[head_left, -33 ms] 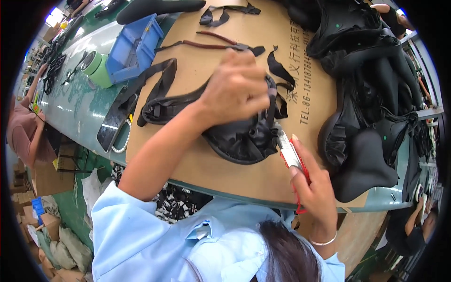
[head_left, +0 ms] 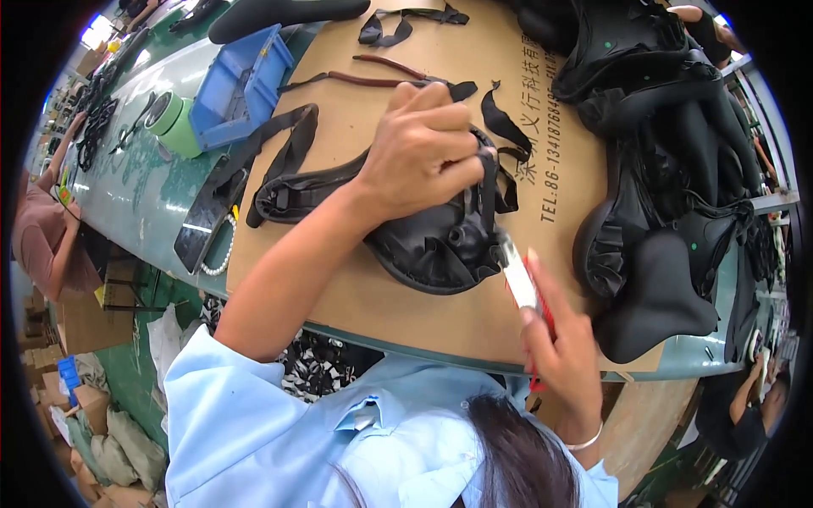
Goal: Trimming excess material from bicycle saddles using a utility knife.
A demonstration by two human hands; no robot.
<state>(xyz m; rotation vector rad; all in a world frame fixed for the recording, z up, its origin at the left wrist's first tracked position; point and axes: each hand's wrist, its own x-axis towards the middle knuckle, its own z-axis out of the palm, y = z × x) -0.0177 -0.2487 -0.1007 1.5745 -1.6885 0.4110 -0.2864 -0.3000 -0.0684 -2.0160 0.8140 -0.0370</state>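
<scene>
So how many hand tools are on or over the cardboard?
2 visible: red-handled pliers beyond the left hand; a red-and-silver tool in the right hand. Others may be hidden.

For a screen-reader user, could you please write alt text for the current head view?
A person's right hand holds a red-and-silver tool, its tip right by a black moulded piece, with the left hand in a fist over that piece. The piece lies on brown cardboard, with red-handled pliers beyond and more black pieces heaped at right.
</scene>
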